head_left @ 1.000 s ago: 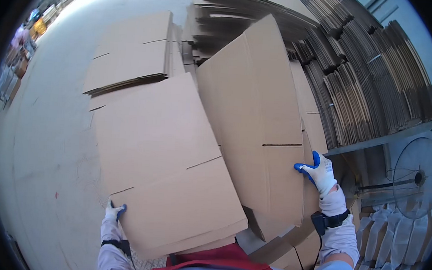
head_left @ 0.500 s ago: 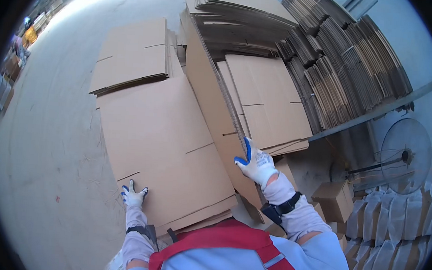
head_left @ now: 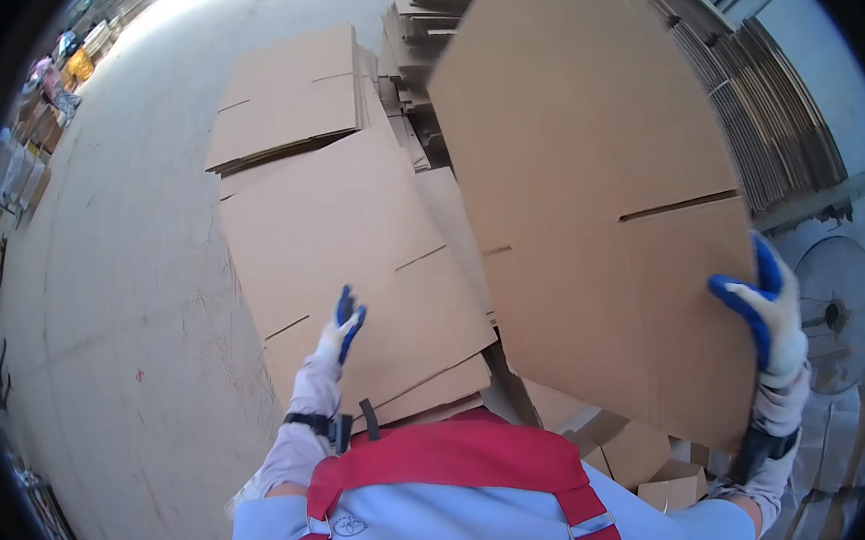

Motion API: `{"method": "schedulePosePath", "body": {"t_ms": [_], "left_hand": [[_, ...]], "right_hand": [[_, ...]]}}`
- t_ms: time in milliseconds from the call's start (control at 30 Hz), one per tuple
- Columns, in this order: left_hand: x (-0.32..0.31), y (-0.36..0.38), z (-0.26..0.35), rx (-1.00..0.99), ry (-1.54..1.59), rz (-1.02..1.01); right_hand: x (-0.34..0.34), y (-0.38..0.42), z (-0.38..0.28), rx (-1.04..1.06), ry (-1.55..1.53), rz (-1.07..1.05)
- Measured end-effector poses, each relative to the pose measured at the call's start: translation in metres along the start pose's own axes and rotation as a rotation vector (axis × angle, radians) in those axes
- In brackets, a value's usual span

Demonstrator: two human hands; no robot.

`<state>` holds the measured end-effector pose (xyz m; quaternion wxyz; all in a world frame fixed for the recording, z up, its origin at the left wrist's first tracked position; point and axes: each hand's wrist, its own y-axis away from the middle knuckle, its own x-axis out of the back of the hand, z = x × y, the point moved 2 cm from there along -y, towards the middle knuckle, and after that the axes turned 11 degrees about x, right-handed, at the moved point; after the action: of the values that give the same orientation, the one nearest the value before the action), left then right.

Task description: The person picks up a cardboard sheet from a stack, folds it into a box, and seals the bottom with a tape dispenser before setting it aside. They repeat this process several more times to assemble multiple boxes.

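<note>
My right hand (head_left: 771,309), in a white glove with blue palm and fingertips, grips the right edge of a large flattened cardboard box (head_left: 591,161). This box is raised and tilted, with slots cut in its face, and it blocks much of the view behind it. My left hand (head_left: 344,326), gloved the same way, hovers over the front stack of flattened cardboard boxes (head_left: 345,234). Its fingers are stretched out and nothing is in them.
Behind the front stack lies another stack of flat boxes (head_left: 284,94). Bundled cardboard (head_left: 775,103) leans by the right wall, near a round fan (head_left: 836,313). Small cartons (head_left: 673,485) are low at right. Concrete floor (head_left: 123,248) extends along the left.
The flattened box has swung from nearly edge-on to face me, up and to the right with my right hand. My left hand has lifted from the stack's near left corner and moved right.
</note>
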<state>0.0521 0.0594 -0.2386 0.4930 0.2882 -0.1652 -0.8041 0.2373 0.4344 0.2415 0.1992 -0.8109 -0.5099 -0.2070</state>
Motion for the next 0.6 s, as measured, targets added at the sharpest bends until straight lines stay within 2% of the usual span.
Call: {"method": "schedulePosePath", "body": {"t_ms": [33, 133, 167, 233, 267, 300, 333, 367, 400, 433, 467, 500, 567, 600], "left_hand": [[-0.017, -0.008, 0.004, -0.019, 0.089, -0.151], [-0.061, -0.035, 0.02, -0.015, 0.24, -0.302], [-0.061, -0.031, 0.032, -0.113, 0.39, -0.464], [0.014, -0.089, 0.004, 0.042, 0.484, -0.315], [0.062, -0.088, 0.008, -0.02, 0.351, -0.197], [0.094, -0.069, 0.011, -0.086, 0.215, -0.075], [0.087, -0.004, 0.045, -0.113, 0.339, -0.093], [0.109, 0.025, 0.051, -0.054, 0.42, -0.058], [0.119, 0.058, 0.061, -0.047, 0.323, 0.006], [0.134, 0.079, 0.057, -0.104, 0.273, -0.002], [0.184, 0.086, 0.029, -0.139, 0.279, 0.076], [0.184, 0.104, 0.027, -0.142, 0.162, 0.177], [0.221, 0.107, -0.021, 0.036, 0.062, 0.347], [0.223, 0.102, -0.046, 0.167, -0.035, 0.507]], "right_hand": [[0.005, 0.011, -0.014, 0.0, -0.045, 0.06], [-0.005, 0.027, -0.045, 0.047, -0.129, 0.101], [-0.008, 0.028, -0.044, 0.051, -0.19, 0.117], [-0.011, 0.022, -0.007, 0.02, -0.335, 0.182], [-0.019, 0.016, 0.014, 0.024, -0.383, 0.113], [-0.031, 0.008, 0.037, 0.028, -0.436, 0.04], [-0.049, 0.002, 0.069, -0.051, -0.466, 0.049], [-0.069, -0.006, 0.132, -0.186, -0.691, 0.035], [-0.103, -0.008, 0.124, -0.167, -0.623, -0.061], [-0.144, -0.008, 0.174, -0.184, -0.6, -0.055], [-0.179, -0.006, 0.207, -0.14, -0.174, -0.17], [-0.211, 0.001, 0.233, -0.096, 0.253, -0.29], [-0.266, 0.044, 0.275, 0.002, 0.398, -0.414], [-0.284, 0.07, 0.288, -0.014, 0.322, -0.483]]}}
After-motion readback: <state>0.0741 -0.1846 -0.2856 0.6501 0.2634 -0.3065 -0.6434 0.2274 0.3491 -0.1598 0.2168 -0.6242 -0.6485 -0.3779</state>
